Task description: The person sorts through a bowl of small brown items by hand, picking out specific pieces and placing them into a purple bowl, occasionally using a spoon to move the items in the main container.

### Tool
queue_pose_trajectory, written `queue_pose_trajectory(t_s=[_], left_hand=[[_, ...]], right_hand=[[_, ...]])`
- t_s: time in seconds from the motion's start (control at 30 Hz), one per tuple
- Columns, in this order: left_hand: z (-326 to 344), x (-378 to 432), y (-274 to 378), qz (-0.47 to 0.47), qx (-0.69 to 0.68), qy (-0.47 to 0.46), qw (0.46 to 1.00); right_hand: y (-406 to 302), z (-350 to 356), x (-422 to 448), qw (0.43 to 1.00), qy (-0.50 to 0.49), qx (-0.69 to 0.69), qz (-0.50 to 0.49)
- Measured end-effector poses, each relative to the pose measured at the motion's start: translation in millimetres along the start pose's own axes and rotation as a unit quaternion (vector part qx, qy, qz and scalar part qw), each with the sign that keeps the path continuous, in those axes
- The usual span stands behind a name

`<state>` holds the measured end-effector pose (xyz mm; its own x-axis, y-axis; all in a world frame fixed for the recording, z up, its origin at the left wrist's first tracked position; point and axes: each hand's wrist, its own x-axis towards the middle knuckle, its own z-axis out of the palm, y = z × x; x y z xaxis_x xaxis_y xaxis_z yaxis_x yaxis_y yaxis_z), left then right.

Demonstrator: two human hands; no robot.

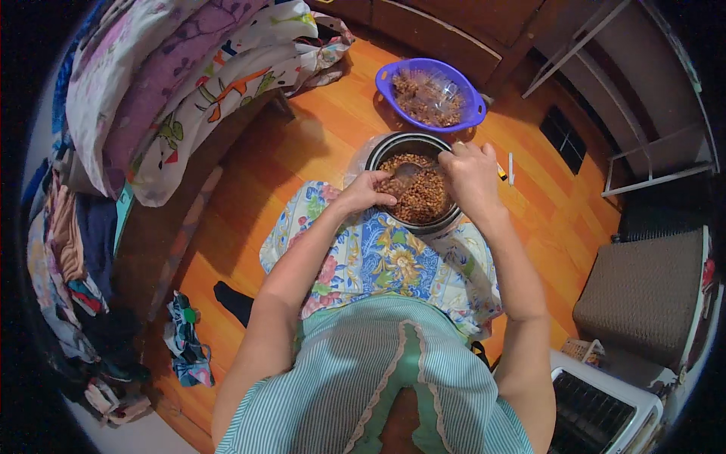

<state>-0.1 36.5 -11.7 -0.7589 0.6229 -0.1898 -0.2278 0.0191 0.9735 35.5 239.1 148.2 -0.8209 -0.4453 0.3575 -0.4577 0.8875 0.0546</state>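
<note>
Between my hands, in front of my lap, is a round metal pot filled with small brown beans or grains. My right hand is at the pot's right rim, closed on the handle of a metal spoon whose bowl lies over the grains. At the left side of the pot, my left hand has its thumb and fingers apart over the rim; a bit of clear plastic may be between them, but this is too unclear to tell. A floral cloth covers my lap below the pot.
Beyond the pot stands a purple plastic basin with a clear bag of similar grains. A yellow-and-black utility knife and a white stick lie to the right. Bedding hangs at the left; a woven-sided box stands at the right.
</note>
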Motion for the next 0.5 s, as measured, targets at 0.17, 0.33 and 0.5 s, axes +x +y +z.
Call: queue_pose_trajectory(t_s=[0.17,0.33,0.5], left_hand=[[2.5,-3.9,3.6,0.034,-0.066,-0.005,0.997],[17.7,-10.3,28.2,0.018,-0.177,-0.006,0.984],[30.9,-5.4,34.2,0.029,-0.152,0.053,0.986]], right_hand=[[15.4,7.7,-22.5,0.990,0.045,-0.024,0.134],[26.4,77.7,-63.2,0.983,-0.056,-0.071,0.162],[19.4,126.2,-87.1,0.968,-0.153,-0.058,0.188]])
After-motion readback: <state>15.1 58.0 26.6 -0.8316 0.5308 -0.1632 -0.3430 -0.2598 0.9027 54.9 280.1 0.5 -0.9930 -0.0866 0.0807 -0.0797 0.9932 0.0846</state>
